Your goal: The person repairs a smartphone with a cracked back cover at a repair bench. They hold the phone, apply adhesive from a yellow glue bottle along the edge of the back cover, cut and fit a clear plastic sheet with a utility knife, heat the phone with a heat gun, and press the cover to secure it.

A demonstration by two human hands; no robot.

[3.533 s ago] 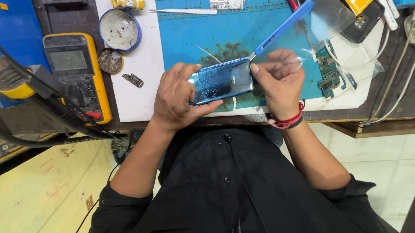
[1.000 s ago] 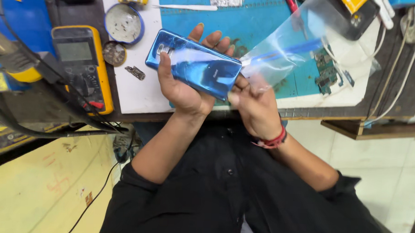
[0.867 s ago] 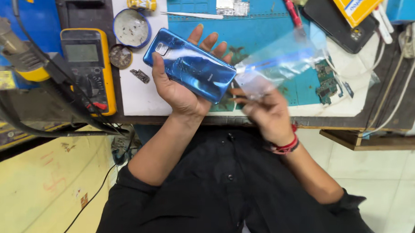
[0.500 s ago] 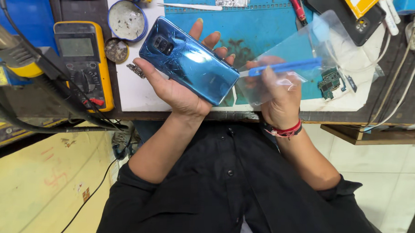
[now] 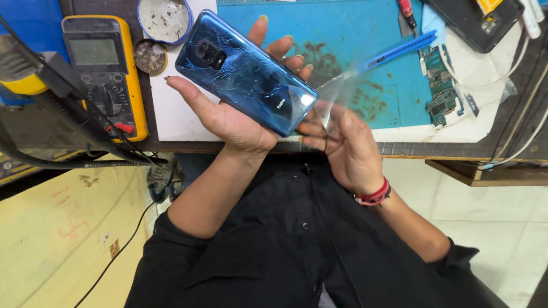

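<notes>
Your left hand (image 5: pixel 229 119) lies palm up at the centre of the frame, fingers spread and stretched toward the top, wrapped loosely around a glossy blue smartphone with a cracked back and a dark camera block (image 5: pixel 243 71); the phone rests slantwise across your palm, its camera end toward the upper left and its lower corner pointing right. Your right hand (image 5: pixel 347 147), just right of centre with a red thread band (image 5: pixel 373 195) at the wrist, has its fingertips pinched together on a clear plastic film with a blue strip along one edge (image 5: pixel 362 72), which rises from your fingers toward the upper right. The two hands touch at the phone's lower corner, above the near edge of the dark workbench (image 5: pixel 408 149). Behind the film lies a blue work mat (image 5: pixel 345 29) with brown stains, bare across its middle. At the left stand a yellow multimeter with a grey screen (image 5: pixel 104 69) and a round blue-rimmed dish (image 5: pixel 163 13); a small green circuit board (image 5: pixel 440 99) lies at the mat's right side and a black phone (image 5: pixel 473 18) sits at the upper right. Dark cables (image 5: pixel 49 146) cross the lower left, while pale floor tiles (image 5: pixel 502 223) lie at the lower right.
</notes>
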